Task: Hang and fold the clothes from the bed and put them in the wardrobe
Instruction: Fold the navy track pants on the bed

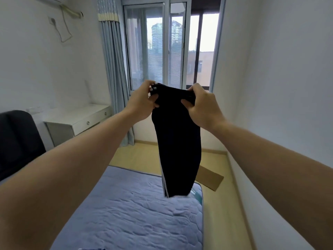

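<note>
- The left hand (pixel 144 100) and the right hand (pixel 201 107) are raised in front of the person. Each grips one end of the top edge of the dark trousers (pixel 178 150), fingers curled over the bunched cloth and thumbs beneath.
- The trousers hang straight down between the hands as one narrow black length, with white stripes along the lower left edge. The bottom end hangs over the far corner of the bed (pixel 126 213) – whether it touches the cover cannot be told.
- The bed wears a quilted, lightly rumpled blue-grey cover, and a dark padded headboard (pixel 18 141) stands at its left.
- A white worktop (pixel 81 118) with drawers stands against the left wall beyond the headboard.
- A pale blue curtain (pixel 111 69) hangs just beside the worktop, drawn to the left of a tall window (pixel 171 51) – buildings show through the glass.
- The floor (pixel 225 159) is light wood, a narrow strip between the bed and the right wall. A flat piece of cardboard (pixel 210 179) lies on it near the bed's far corner.
- High on the left wall are a socket (pixel 52 20) and a looped cable.
</note>
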`<action>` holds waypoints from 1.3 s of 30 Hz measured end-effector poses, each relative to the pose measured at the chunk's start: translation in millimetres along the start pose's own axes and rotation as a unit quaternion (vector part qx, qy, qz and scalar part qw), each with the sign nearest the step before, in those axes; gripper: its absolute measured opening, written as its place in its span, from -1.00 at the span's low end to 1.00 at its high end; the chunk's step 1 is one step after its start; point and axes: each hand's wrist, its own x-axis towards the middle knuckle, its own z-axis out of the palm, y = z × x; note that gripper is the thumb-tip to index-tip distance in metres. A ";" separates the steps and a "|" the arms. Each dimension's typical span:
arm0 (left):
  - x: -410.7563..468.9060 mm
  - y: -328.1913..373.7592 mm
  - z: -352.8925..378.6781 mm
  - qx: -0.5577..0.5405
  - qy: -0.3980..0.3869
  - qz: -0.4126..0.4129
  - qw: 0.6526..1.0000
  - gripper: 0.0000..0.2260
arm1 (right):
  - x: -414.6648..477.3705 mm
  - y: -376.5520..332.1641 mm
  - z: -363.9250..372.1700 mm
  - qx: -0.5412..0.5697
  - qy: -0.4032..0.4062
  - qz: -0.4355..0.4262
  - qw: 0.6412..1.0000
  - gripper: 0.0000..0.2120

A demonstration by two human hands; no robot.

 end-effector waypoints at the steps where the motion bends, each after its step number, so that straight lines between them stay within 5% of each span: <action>1: -11.2 2.6 -6.2 0.000 -0.005 0.002 1.000 -0.75 | -9.4 -8.8 -0.9 -0.005 0.000 -0.007 1.000 -0.79; 7: -147.2 -36.0 -27.5 -0.049 -0.095 -0.075 0.991 -0.76 | -111.7 -50.9 29.0 -0.093 -0.092 0.016 0.991 -0.80; 11: -286.7 -105.9 -24.7 -0.022 -0.187 -0.152 0.970 -0.75 | -230.2 -70.2 94.1 -0.131 -0.249 0.091 0.955 -0.81; 23: -696.7 -243.8 -48.0 0.092 -0.408 -0.385 0.823 -0.74 | -588.8 -185.9 283.6 -0.126 -0.692 0.170 0.690 -0.78; 30: -795.5 -243.6 -146.5 0.131 -0.563 -0.427 0.695 -0.68 | -663.0 -294.6 332.5 -0.045 -0.811 0.121 0.571 -0.67; 36: -828.9 -251.4 -209.2 0.105 -0.687 -0.503 0.514 -0.62 | -703.6 -362.3 349.9 0.055 -0.846 0.138 0.511 -0.66; 39: -810.7 -260.6 -205.4 0.102 -0.725 -0.504 0.458 -0.66 | -703.1 -359.2 352.5 0.088 -0.845 0.152 0.505 -0.69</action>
